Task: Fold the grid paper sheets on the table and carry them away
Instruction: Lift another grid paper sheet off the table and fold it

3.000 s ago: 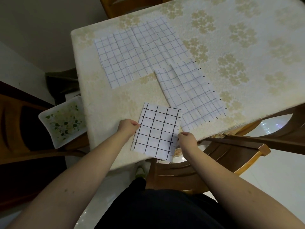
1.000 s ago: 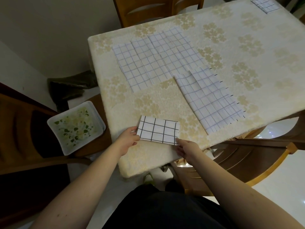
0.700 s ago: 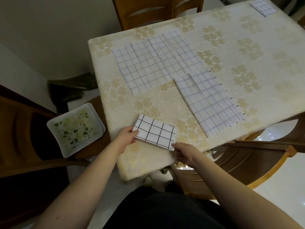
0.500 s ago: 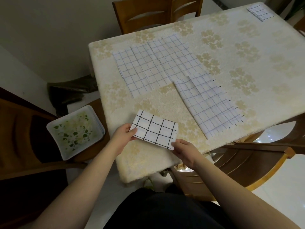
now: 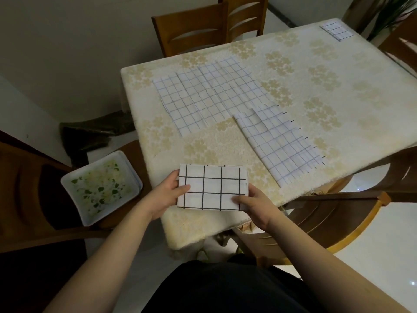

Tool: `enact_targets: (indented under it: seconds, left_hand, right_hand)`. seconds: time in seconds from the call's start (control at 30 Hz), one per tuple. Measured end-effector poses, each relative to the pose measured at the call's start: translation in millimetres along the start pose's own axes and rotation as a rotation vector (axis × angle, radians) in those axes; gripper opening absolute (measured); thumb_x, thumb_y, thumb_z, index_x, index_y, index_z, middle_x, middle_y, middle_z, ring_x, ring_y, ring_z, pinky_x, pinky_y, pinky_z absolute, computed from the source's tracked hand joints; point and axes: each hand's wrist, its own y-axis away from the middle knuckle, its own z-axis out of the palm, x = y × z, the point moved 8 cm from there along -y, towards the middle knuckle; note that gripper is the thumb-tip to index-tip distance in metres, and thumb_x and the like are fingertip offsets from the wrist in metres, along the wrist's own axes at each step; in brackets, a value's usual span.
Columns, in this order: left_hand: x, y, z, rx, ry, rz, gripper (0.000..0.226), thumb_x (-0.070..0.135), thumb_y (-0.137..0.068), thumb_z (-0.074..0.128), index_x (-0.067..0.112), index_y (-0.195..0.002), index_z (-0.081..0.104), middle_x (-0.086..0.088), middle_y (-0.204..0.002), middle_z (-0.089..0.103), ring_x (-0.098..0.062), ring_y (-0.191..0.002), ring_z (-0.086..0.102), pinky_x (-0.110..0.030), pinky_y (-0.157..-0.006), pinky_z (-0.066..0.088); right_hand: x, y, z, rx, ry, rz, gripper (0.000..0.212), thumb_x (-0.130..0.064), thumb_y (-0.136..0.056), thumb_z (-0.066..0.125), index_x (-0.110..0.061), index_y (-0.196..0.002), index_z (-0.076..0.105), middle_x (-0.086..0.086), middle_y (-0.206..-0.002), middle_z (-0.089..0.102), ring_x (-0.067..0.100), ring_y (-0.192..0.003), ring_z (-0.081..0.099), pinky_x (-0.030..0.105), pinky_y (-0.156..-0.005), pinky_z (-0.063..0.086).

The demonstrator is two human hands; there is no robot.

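Your left hand [image 5: 165,195] pinches the left edge of the folded grid paper [image 5: 212,187], thumb on top and fingers under. Your right hand [image 5: 253,205] pinches the bottom right corner the same way. So both hands hold it, one at 9 o'clock and one at about 4 o'clock on the sheet.

The folded paper sits just above the near edge of the table [image 5: 338,71], right in front of you. It looks light and thin, and a bit stiff now that it has layers. It can bend or pop open, so hold it by the edges and keep the layers pressed flat. I think one hand would be enough to carry it.

Up at 12 o'clock a big open grid sheet [image 5: 207,98] lies flat. At 2 o'clock a second grid sheet [image 5: 279,141] lies just beside it, partly folded. They are soft and floppy; take them by the corners. Far away at 1 o'clock a small folded piece [image 5: 336,30] rests on the table corner.
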Motion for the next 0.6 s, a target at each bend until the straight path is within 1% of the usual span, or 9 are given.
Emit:
enact_targets:
  seconds: [0.1,0.17,0.23,0.3,0.4,0.5,0.6]
  left_hand:
    - [-1.4,2.3,3.7,0.046,-0.014,0.01,0.042,0.011,-0.097,0.055,0.025,-0.137,0.046,0.002,-0.124,0.064,-0.017,-0.114,0.062,-0.038,-0.096,0.052]
    - [-1.8,4.3,10.0,0.044,-0.02,0.017,0.038,0.009,-0.098,0.054,0.022,-0.134,0.049,0.0,-0.123,0.065,-0.018,-0.113,0.063,-0.036,-0.094,0.053]
    - [-2.1,6.1,17.0,0.053,0.007,0.009,0.035,0.006,-0.098,0.053,0.019,-0.13,0.053,-0.001,-0.12,0.067,-0.018,-0.109,0.066,-0.034,-0.089,0.054]
    - [-0.8,7.3,27.8,0.049,0.015,0.013,0.032,0.006,-0.097,0.054,0.018,-0.127,0.057,-0.002,-0.117,0.07,-0.018,-0.105,0.068,-0.034,-0.087,0.055]
    - [4.8,12.7,50.4,0.017,-0.009,0.037,0.027,0.005,-0.095,0.057,0.019,-0.118,0.061,-0.004,-0.115,0.071,-0.019,-0.104,0.069,-0.036,-0.087,0.055]
    - [15.4,24.3,79.9,-0.026,-0.022,0.063,0.026,0.005,-0.093,0.06,0.019,-0.114,0.062,-0.004,-0.113,0.072,-0.02,-0.103,0.069,-0.039,-0.087,0.055]
    - [24.9,37.4,114.9,-0.043,-0.058,0.076,0.022,0.007,-0.094,0.061,0.021,-0.111,0.064,-0.001,-0.109,0.073,-0.02,-0.098,0.07,-0.037,-0.077,0.057]
  right_hand:
    - [3.7,12.0,0.7,0.059,0.027,-0.005,0.032,0.002,-0.091,0.057,-0.012,-0.118,0.064,0.009,-0.118,0.071,0.028,-0.11,0.067,0.043,-0.095,0.053]
    - [5.5,22.0,-3.9,0.126,-0.003,-0.01,0.025,-0.004,-0.092,0.059,-0.011,-0.115,0.066,0.009,-0.115,0.072,0.028,-0.107,0.068,0.043,-0.095,0.054]
    - [6.3,34.8,-12.0,0.202,-0.023,-0.025,0.022,-0.005,-0.092,0.06,-0.01,-0.111,0.068,0.009,-0.111,0.073,0.029,-0.105,0.069,0.044,-0.093,0.055]
    - [6.0,49.7,-23.3,0.289,-0.025,-0.048,0.021,-0.004,-0.091,0.062,-0.011,-0.109,0.068,0.01,-0.109,0.074,0.029,-0.101,0.07,0.044,-0.09,0.057]
    - [6.6,76.6,-43.1,0.411,-0.025,-0.068,0.022,-0.003,-0.088,0.066,-0.011,-0.109,0.067,0.011,-0.107,0.074,0.028,-0.096,0.072,0.045,-0.087,0.058]
    - [5.1,107.7,-63.5,0.492,-0.046,-0.095,0.021,-0.005,-0.087,0.069,-0.012,-0.107,0.068,0.009,-0.103,0.074,0.026,-0.093,0.073,0.042,-0.084,0.059]
    - [0.2,145.2,-88.1,0.579,-0.068,-0.155,0.021,-0.008,-0.086,0.072,-0.013,-0.105,0.068,0.009,-0.102,0.074,0.025,-0.093,0.072,0.039,-0.082,0.06]
